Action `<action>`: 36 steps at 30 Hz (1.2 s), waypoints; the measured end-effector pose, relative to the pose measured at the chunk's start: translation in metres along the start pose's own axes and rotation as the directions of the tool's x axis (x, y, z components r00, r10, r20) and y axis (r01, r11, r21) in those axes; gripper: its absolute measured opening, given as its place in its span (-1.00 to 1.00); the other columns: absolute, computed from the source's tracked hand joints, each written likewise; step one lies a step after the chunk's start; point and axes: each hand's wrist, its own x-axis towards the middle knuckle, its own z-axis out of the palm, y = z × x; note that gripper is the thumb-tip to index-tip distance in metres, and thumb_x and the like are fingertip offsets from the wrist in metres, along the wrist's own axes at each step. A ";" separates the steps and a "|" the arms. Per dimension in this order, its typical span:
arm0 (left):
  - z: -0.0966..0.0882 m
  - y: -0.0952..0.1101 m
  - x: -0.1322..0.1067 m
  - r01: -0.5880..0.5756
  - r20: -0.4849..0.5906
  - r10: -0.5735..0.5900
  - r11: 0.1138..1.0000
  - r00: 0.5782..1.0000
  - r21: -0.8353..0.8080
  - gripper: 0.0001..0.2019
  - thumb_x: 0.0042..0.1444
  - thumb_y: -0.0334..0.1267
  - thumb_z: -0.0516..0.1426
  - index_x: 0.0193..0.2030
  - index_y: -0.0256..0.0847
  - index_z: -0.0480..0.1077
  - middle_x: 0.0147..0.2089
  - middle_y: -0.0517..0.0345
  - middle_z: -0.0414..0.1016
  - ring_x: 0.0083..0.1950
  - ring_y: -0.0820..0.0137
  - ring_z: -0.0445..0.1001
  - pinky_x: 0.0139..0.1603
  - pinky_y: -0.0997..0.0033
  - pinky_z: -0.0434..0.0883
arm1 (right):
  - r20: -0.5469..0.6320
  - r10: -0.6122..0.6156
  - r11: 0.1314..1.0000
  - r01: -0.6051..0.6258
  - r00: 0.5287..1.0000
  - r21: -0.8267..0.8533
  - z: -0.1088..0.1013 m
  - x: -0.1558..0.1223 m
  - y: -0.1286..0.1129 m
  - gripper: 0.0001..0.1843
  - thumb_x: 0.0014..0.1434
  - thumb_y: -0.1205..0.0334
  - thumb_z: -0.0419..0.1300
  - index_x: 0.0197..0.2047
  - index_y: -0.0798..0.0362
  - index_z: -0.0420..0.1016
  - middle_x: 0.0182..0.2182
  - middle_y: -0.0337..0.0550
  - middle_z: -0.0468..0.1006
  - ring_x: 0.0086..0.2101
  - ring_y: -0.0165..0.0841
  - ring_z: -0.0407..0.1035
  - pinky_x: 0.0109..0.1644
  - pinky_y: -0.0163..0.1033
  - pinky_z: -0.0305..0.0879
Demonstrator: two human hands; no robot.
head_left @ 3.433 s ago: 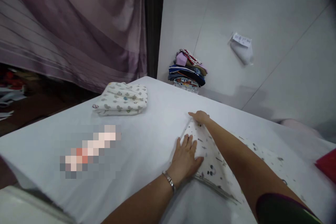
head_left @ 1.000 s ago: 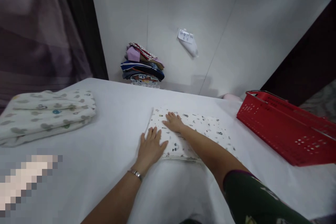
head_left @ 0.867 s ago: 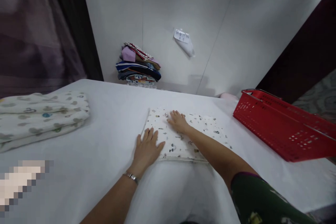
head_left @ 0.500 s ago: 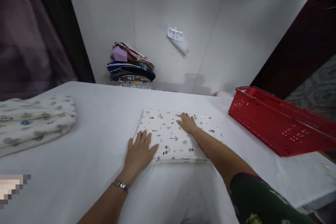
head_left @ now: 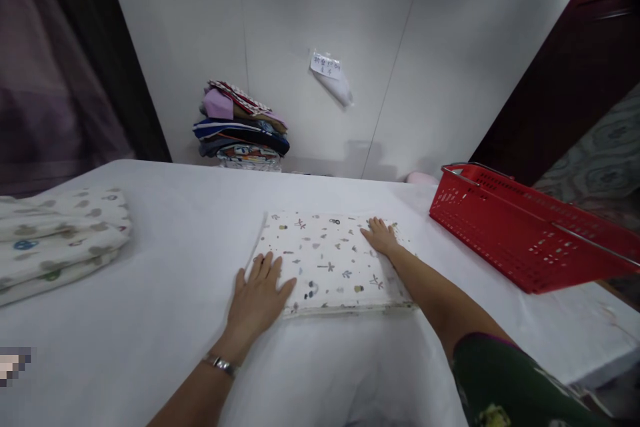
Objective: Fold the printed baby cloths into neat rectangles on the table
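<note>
A folded white cloth with small printed figures [head_left: 327, 260] lies flat on the white table [head_left: 190, 227] in front of me. My left hand [head_left: 257, 293] rests flat on its near left corner, fingers stretched out, a metal bracelet on the wrist. My right hand [head_left: 381, 237] lies flat on the cloth's far right part, fingers spread. Neither hand holds anything.
A folded white blanket with grey and coloured spots [head_left: 55, 240] sits at the table's left. A red plastic basket [head_left: 525, 233] stands at the right edge. A stack of folded coloured cloths [head_left: 240, 127] lies at the back against the white wall, below a paper note [head_left: 325, 67].
My right hand has slid to the right across the printed cloth, from its left part to its right part. My left hand stays pressed on the near left corner. The view has turned rightward.
</note>
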 end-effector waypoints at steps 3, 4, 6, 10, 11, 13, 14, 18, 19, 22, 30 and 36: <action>0.000 0.000 0.000 0.001 -0.003 -0.001 1.000 1.000 -0.004 -0.32 0.19 0.12 -0.21 0.35 -0.23 0.07 0.42 0.02 -0.11 0.42 0.10 -0.17 0.33 -0.13 -0.11 | 0.000 -0.006 1.000 0.006 1.000 0.000 -0.006 -0.003 0.007 -0.28 0.29 -0.14 -0.25 0.38 0.12 -0.09 0.37 -0.01 -0.16 0.32 -0.22 -0.30 0.31 0.06 -0.28; 0.000 0.000 0.000 -0.002 -0.006 0.002 1.000 1.000 -0.005 -0.32 0.19 0.12 -0.21 0.35 -0.23 0.07 0.42 0.02 -0.11 0.42 0.10 -0.17 0.33 -0.13 -0.11 | -0.022 0.005 1.000 -0.006 1.000 -0.011 -0.007 -0.006 0.012 -0.28 0.30 -0.13 -0.25 0.37 0.13 -0.08 0.37 0.00 -0.17 0.32 -0.22 -0.30 0.31 0.06 -0.28; 0.001 0.000 0.000 -0.005 -0.010 0.005 1.000 1.000 -0.002 -0.33 0.20 0.11 -0.21 0.35 -0.23 0.07 0.42 0.02 -0.11 0.43 0.11 -0.18 0.33 -0.13 -0.12 | -0.066 0.033 0.999 -0.035 0.997 -0.032 -0.006 -0.011 0.023 -0.30 0.30 -0.11 -0.24 0.36 0.14 -0.06 0.37 0.01 -0.16 0.32 -0.21 -0.32 0.30 0.08 -0.30; 0.002 -0.001 -0.001 -0.009 -0.017 0.009 1.000 1.000 -0.003 -0.33 0.20 0.11 -0.21 0.35 -0.23 0.06 0.42 0.01 -0.11 0.43 0.13 -0.19 0.33 -0.12 -0.15 | -0.050 0.059 0.998 -0.059 0.997 -0.010 -0.001 -0.016 0.037 -0.33 0.30 -0.10 -0.20 0.34 0.12 0.00 0.36 -0.01 -0.10 0.32 -0.20 -0.30 0.30 0.13 -0.28; 0.002 -0.001 -0.001 -0.007 -0.015 0.007 1.000 1.000 -0.008 -0.33 0.20 0.11 -0.20 0.35 -0.23 0.06 0.42 0.01 -0.11 0.43 0.13 -0.19 0.33 -0.11 -0.15 | -0.039 0.062 0.998 -0.061 0.997 0.010 -0.002 -0.015 0.038 -0.33 0.29 -0.10 -0.18 0.34 0.11 0.02 0.36 -0.02 -0.10 0.32 -0.20 -0.30 0.30 0.13 -0.27; 0.003 -0.001 -0.001 0.000 -0.005 0.000 1.000 1.000 -0.021 -0.33 0.20 0.12 -0.21 0.35 -0.22 0.05 0.43 0.02 -0.12 0.43 0.14 -0.20 0.34 -0.11 -0.16 | -0.026 0.068 0.996 -0.067 0.997 0.052 -0.006 -0.014 0.038 -0.35 0.29 -0.10 -0.16 0.33 0.08 0.05 0.36 -0.02 -0.09 0.32 -0.19 -0.26 0.29 0.13 -0.24; 0.003 -0.001 0.000 0.002 -0.001 -0.002 1.000 1.000 -0.026 -0.32 0.20 0.12 -0.21 0.36 -0.22 0.05 0.43 0.02 -0.13 0.43 0.15 -0.21 0.34 -0.11 -0.16 | -0.027 0.073 0.995 -0.071 0.997 0.066 -0.009 -0.015 0.039 -0.37 0.30 -0.08 -0.15 0.32 0.06 0.07 0.36 -0.03 -0.09 0.32 -0.19 -0.26 0.29 0.12 -0.22; 0.004 -0.002 0.000 -0.008 -0.014 0.008 0.999 1.000 -0.034 -0.33 0.20 0.12 -0.20 0.35 -0.22 0.05 0.43 0.01 -0.12 0.43 0.13 -0.21 0.33 -0.13 -0.17 | -0.066 0.127 0.988 -0.120 0.990 0.097 -0.017 -0.036 0.053 -0.44 0.33 0.03 -0.18 0.32 0.02 0.10 0.33 -0.04 0.02 0.31 -0.24 -0.15 0.30 -0.04 -0.12; 0.004 -0.001 0.000 -0.010 -0.021 0.009 0.999 1.000 -0.036 -0.33 0.20 0.12 -0.20 0.35 -0.22 0.06 0.42 0.00 -0.11 0.43 0.12 -0.21 0.33 -0.13 -0.16 | -0.069 0.149 0.984 -0.141 0.986 0.106 -0.017 -0.045 0.058 -0.43 0.33 0.04 -0.19 0.33 0.07 0.08 0.31 -0.01 0.07 0.29 -0.26 -0.08 0.28 -0.11 -0.07; 0.003 -0.001 0.000 -0.016 -0.036 0.015 0.999 0.999 -0.035 -0.33 0.20 0.11 -0.20 0.34 -0.24 0.09 0.42 -0.02 -0.08 0.43 0.12 -0.21 0.33 -0.12 -0.14 | -0.079 0.213 0.965 -0.197 0.974 0.174 -0.010 -0.075 0.074 -0.35 0.31 0.04 -0.15 0.36 0.21 -0.02 0.26 0.06 0.17 0.21 -0.28 0.13 0.22 -0.26 0.07; 0.000 0.000 -0.002 -0.025 -0.046 0.023 0.999 0.999 -0.039 -0.34 0.20 0.11 -0.22 0.33 -0.24 0.10 0.42 -0.02 -0.07 0.42 0.13 -0.17 0.32 -0.13 -0.15 | -0.093 0.309 0.921 -0.273 0.947 0.276 0.001 -0.138 0.091 -0.32 0.20 0.08 0.03 0.33 0.15 0.07 0.00 0.01 0.49 -0.05 -0.22 0.40 0.02 -0.23 0.25; 0.001 -0.001 -0.001 -0.035 -0.068 0.031 0.997 0.997 -0.064 -0.35 0.20 0.11 -0.19 0.30 -0.24 0.14 0.41 -0.05 -0.04 0.42 0.13 -0.15 0.32 -0.14 -0.14 | 0.053 0.398 0.815 -0.379 0.916 0.439 -0.007 -0.157 0.098 -0.41 0.17 -0.02 0.07 0.18 0.14 0.29 -0.22 0.03 0.55 -0.26 -0.24 0.44 -0.28 -0.25 0.34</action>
